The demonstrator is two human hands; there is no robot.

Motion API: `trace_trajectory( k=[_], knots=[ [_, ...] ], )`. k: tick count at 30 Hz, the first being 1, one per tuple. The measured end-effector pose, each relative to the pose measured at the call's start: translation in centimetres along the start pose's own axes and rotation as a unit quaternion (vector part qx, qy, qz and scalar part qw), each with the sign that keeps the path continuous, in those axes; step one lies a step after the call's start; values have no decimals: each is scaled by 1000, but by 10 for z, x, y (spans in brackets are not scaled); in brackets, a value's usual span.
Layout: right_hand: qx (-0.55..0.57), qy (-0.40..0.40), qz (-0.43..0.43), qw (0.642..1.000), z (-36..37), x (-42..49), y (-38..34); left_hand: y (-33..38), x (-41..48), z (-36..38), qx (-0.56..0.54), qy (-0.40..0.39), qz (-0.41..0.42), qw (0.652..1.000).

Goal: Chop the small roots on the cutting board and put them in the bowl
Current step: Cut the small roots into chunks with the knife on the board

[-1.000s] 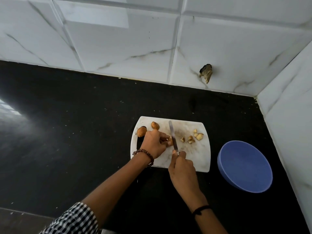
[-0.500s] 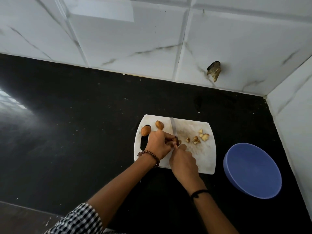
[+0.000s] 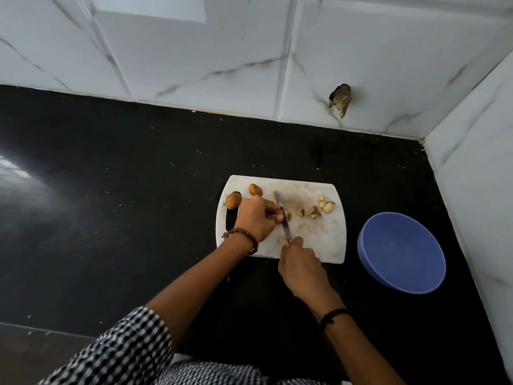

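Chopping step: left hand (image 3: 254, 219) pinches a root (image 3: 280, 213) on the cutting board (image 3: 319, 240), right hand (image 3: 301, 263) grips the knife (image 3: 287, 232) across it. Pieces (image 3: 315, 212) lie toward three o'clock, bowl (image 3: 402, 254) beyond. Next, likely another downward slice.

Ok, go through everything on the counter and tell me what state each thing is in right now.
Cutting board, flat on the black counter, stained.
Left hand, holds a root down on the board.
Right hand, grips the knife handle.
Knife, blade down across the held root.
Two other roots, whole, far left of the board.
Cut pieces, loose on the board's right side.
Bowl, upright, empty.
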State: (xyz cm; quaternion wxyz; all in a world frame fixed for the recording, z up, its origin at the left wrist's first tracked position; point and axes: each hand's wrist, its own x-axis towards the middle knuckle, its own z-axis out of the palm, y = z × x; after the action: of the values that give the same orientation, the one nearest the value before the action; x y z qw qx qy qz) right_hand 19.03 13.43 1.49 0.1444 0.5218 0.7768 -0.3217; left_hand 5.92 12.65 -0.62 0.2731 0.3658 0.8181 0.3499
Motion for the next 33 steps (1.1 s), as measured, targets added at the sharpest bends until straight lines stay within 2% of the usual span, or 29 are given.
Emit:
trace_trajectory(
  k=[8, 23, 28, 33],
  knots=[
    [-19, -62, 41, 997, 3, -24, 19, -2, -2, 0, -15, 14, 8, 1000],
    [-15, -66, 29, 997, -17, -57, 43, 4, -4, 0, 18, 13, 9, 1000],
    [41, -65, 7, 997, -35, -73, 56, 6, -11, -1, 40, 5, 17, 999],
    [159, -38, 45, 986, -36, -64, 69, 4, -8, 0, 82, -21, 49, 995]
  ],
)
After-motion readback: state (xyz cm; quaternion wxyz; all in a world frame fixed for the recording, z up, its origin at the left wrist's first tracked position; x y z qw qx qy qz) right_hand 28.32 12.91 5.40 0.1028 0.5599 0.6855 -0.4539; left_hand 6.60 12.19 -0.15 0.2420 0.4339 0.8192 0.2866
